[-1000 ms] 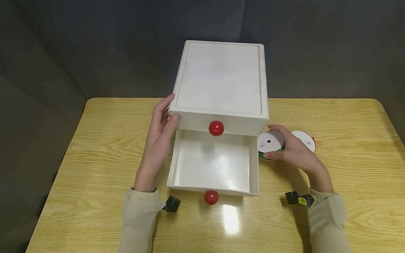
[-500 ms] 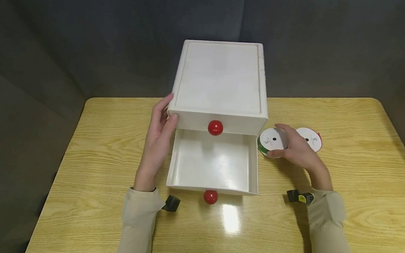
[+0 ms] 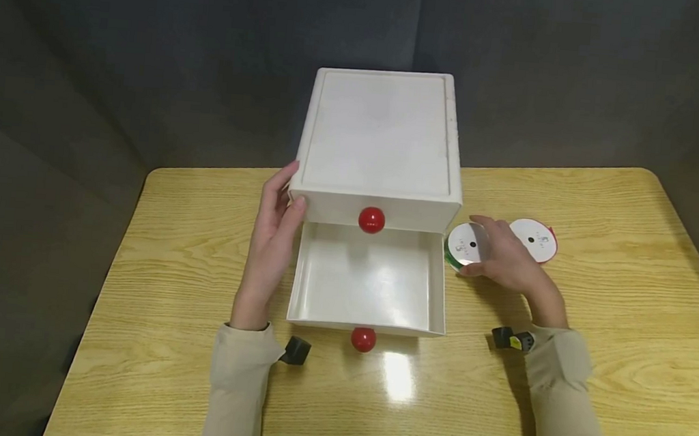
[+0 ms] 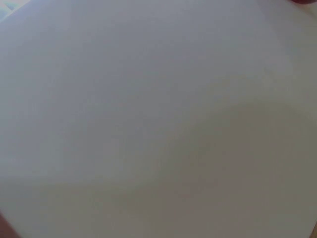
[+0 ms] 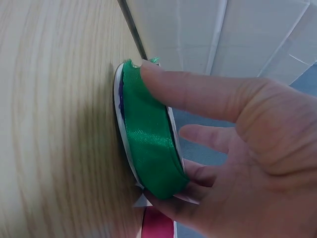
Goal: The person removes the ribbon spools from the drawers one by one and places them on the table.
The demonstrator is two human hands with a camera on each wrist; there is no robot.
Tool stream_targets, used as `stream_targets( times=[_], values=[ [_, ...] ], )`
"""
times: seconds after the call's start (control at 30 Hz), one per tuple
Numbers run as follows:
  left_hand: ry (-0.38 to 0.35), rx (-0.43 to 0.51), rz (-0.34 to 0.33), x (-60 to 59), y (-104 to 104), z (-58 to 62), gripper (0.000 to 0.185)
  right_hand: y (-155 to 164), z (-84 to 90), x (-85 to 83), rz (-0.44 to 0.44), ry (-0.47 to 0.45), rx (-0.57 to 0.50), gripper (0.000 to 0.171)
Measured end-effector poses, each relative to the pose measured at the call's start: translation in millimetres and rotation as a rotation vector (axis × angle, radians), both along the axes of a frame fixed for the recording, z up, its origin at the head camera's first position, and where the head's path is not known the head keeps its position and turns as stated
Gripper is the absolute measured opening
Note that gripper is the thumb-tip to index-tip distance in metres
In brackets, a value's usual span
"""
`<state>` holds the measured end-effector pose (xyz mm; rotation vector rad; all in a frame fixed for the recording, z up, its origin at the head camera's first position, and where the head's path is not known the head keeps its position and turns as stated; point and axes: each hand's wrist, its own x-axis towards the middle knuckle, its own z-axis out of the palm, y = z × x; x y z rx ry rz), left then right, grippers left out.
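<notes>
A white drawer cabinet (image 3: pixel 382 135) with red round knobs stands at the middle back of the table. Its lower drawer (image 3: pixel 351 280) is pulled out, with nothing inside. My left hand (image 3: pixel 273 232) holds the cabinet's front left corner, thumb on the front face and fingers along the side. To the right of the cabinet, my right hand (image 3: pixel 509 261) grips a spool of green ribbon (image 5: pixel 151 139) between thumb and fingers. The spool lies label up, close to the cabinet. A spool of red ribbon (image 3: pixel 536 250) lies just behind that hand.
The wooden table (image 3: pixel 186 253) carries all of this. A dark curtain (image 3: pixel 214 63) hangs behind and at the sides. In the left wrist view a blurred white surface (image 4: pixel 124 99) fills nearly everything. Small black cameras sit at both wrists.
The green ribbon spool has turned flatter and shifted slightly, its label rotating. The red ribbon spool has moved a little to the right. My left hand has stayed on the cabinet.
</notes>
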<state>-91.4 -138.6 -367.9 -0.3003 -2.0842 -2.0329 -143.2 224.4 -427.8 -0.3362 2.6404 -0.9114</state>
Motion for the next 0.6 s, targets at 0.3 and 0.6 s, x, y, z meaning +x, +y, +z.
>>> stream_targets(
  times=[0.3, 0.6],
  values=[
    [-0.009, -0.002, 0.000, 1.5, 1.0, 0.5, 0.049, -0.3, 2.2, 0.5, -0.009, -0.027, 0.009, 0.102],
    [-0.012, -0.004, -0.003, 1.7, 2.1, 0.7, 0.050, 0.8, 2.7, 1.0, 0.004, -0.021, 0.010, 0.099]
  ],
)
